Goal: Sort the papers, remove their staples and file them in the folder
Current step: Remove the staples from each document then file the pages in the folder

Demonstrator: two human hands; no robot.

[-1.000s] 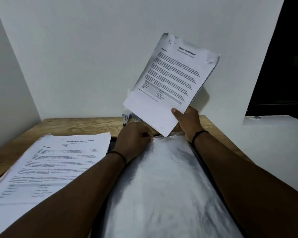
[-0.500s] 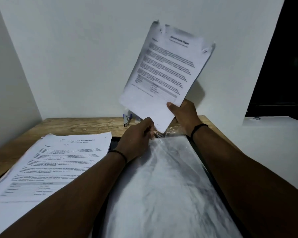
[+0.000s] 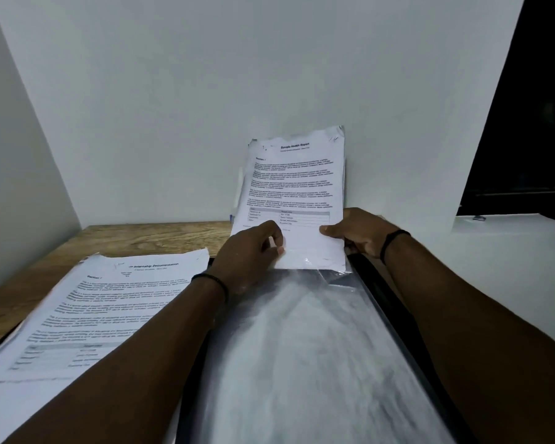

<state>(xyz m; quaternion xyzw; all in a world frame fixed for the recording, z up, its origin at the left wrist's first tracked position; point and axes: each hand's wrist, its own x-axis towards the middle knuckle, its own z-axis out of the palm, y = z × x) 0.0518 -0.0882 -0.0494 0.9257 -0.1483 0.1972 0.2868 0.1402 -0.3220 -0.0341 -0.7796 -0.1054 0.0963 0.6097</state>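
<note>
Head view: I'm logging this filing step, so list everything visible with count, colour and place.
Health report papers: one bundle, white with black print, upright at the sleeve's far opening.
Plastic sleeve: one, clear and glossy, centre, on the folder.
Folder: one, black, under the sleeve.
Internship papers: one stack, white, left on the table.
Table: one, wooden brown, against the wall.
Wall: white, behind.
Wristbands: two, black, one per wrist.
Left hand: pinches the report's lower left edge.
Right hand: grips the report's lower right edge.

Wooden desk point(image 3: 135, 241) against white wall point(image 3: 205, 107); dark window point(image 3: 532, 123) right, white ledge point(image 3: 510, 245) below.
</note>
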